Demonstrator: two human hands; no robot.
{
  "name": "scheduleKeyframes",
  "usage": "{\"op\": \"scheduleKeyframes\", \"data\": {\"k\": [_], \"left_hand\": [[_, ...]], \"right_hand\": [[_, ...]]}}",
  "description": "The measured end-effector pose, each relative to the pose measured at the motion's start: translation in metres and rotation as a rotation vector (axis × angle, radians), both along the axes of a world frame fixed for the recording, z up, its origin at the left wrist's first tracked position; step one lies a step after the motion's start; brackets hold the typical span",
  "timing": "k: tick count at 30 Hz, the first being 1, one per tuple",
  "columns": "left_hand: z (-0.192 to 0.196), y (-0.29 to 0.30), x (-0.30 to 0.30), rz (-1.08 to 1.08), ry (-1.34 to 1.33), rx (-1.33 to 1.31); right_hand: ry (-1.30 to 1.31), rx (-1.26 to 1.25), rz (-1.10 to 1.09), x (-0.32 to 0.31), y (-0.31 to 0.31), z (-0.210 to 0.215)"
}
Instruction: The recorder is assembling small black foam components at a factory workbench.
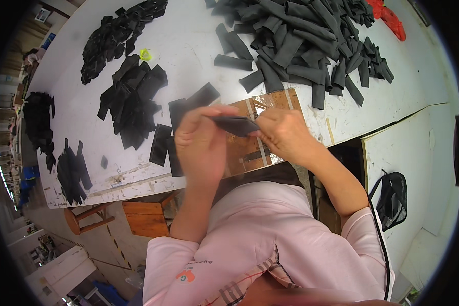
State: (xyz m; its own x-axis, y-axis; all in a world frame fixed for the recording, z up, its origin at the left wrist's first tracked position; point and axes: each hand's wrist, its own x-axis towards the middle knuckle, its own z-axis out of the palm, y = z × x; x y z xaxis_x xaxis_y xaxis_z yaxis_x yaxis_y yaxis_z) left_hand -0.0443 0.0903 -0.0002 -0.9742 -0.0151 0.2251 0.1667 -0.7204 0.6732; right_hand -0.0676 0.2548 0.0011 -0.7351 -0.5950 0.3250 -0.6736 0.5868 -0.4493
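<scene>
A folded dark grey fabric piece (235, 126) is held up between my two hands, above a brown board (242, 148) at the table's near edge. My left hand (201, 137) is slightly blurred and grips its left end, with the fingers bent over the top. At the other end, my right hand (284, 132) is closed, thumb and fingers pinching the corner. Flat black fabric pieces (161, 145) lie just left of my left hand. Beyond the hands, a large heap of dark grey fabric tubes (290, 46) spreads over the far right of the table.
Several piles of black pieces (132, 99) cover the left of the white table (199, 66). A yellow-green scrap (146, 54) and a red plastic bag (392, 23) lie farther back. Wooden stools (144, 217) stand below the near edge. A black mesh bag (392, 201) is at right.
</scene>
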Motion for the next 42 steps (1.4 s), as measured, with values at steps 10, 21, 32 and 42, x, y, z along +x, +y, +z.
{"op": "scheduleKeyframes", "data": {"k": [10,21,32,42], "left_hand": [[0.011,-0.003,-0.003,0.132,0.162,-0.610],[-0.048,-0.032,-0.022,0.631,-0.247,-1.002],[-0.122,-0.141,-0.073,0.629,-0.531,-1.773],[0.003,-0.081,-0.014,0.219,-0.131,-1.168]], "right_hand": [[-0.051,-0.011,-0.031,0.004,-0.002,-0.007],[-0.380,-0.495,0.120,-0.032,0.022,0.032],[-0.947,-0.422,-0.091,0.026,0.002,-0.017],[-0.406,-0.502,-0.179,0.038,-0.072,-0.009]]}}
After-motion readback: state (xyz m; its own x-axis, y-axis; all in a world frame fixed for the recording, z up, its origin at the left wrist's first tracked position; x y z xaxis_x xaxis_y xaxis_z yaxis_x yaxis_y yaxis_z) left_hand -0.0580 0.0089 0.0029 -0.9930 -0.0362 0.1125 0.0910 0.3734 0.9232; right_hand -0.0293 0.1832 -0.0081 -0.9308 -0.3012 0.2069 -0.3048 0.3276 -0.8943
